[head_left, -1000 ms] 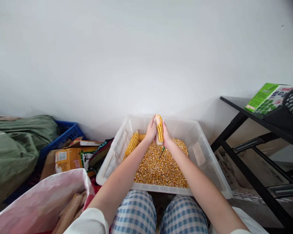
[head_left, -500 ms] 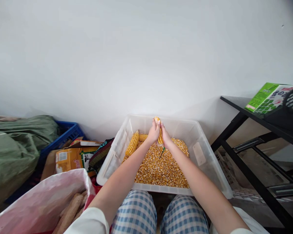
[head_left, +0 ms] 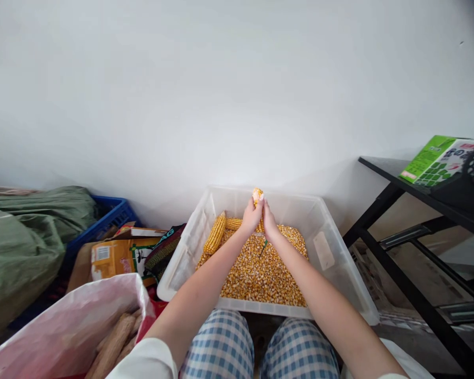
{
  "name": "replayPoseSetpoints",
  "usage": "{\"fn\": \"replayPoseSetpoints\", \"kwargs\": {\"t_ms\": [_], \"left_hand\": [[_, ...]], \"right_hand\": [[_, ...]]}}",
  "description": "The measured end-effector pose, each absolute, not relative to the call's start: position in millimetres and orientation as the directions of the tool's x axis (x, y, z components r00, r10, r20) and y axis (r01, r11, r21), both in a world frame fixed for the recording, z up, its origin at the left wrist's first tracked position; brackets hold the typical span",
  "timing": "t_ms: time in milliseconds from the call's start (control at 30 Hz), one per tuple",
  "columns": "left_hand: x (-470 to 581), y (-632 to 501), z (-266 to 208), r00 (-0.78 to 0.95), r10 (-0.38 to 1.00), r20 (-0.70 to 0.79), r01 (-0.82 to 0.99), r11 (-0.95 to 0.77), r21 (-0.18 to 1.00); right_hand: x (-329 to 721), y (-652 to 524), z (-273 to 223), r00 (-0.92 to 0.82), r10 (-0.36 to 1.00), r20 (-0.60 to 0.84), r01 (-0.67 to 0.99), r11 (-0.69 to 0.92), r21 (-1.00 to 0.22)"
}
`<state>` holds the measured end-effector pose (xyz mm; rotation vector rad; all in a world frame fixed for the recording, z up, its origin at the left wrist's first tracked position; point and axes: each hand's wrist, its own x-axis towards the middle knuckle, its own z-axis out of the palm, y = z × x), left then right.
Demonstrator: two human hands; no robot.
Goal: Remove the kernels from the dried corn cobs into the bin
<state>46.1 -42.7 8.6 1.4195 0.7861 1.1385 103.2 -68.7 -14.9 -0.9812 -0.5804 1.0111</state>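
Both hands are wrapped round one corn cob [head_left: 258, 195], held tilted over the far part of a translucent plastic tub [head_left: 342, 263]. My left hand [head_left: 252, 215] grips it from the left, and my right hand [head_left: 269, 221] presses on it from the right. Its upper end shows pale bare patches among yellow kernels; the middle is mostly hidden by my fingers. Loose corn kernels [head_left: 260, 279] cover the tub's bottom. A full corn cob [head_left: 215, 234] leans at the tub's left side, with another partly visible behind it. A thin dark green-tipped tool [head_left: 263, 248] stands among the kernels.
To the left, a white and red sack [head_left: 75, 321] holds stripped cobs [head_left: 112, 345]. Beyond it are an orange package [head_left: 112, 258], a blue crate [head_left: 110, 213] and a green cloth [head_left: 31, 237]. On the right, a black stand [head_left: 403, 266] carries a green box [head_left: 434, 160]. A white wall rises behind.
Both hands have shifted slightly to the right with the cob, and the right hand's fingers sit differently along it. The camera view has moved a little.
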Motion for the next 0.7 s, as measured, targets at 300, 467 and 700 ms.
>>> {"fn": "replayPoseSetpoints", "kwargs": {"t_ms": [300, 467, 700], "left_hand": [[44.0, -34.7, 10.7, 0.487, 0.873, -0.017, -0.276, 0.172, 0.946], [46.9, -39.1, 7.2, 0.411, 0.906, 0.101, -0.190, -0.023, 0.982], [46.5, -35.8, 3.7, 0.364, 0.929, 0.061, -0.250, 0.035, 0.968]], "right_hand": [[101.8, -69.2, -8.4, 0.395, 0.918, -0.043, -0.428, 0.143, -0.892], [105.7, -64.0, -17.5, 0.447, 0.893, -0.052, -0.371, 0.132, -0.919], [102.9, -62.6, -17.0, 0.404, 0.912, -0.072, -0.450, 0.130, -0.883]]}}
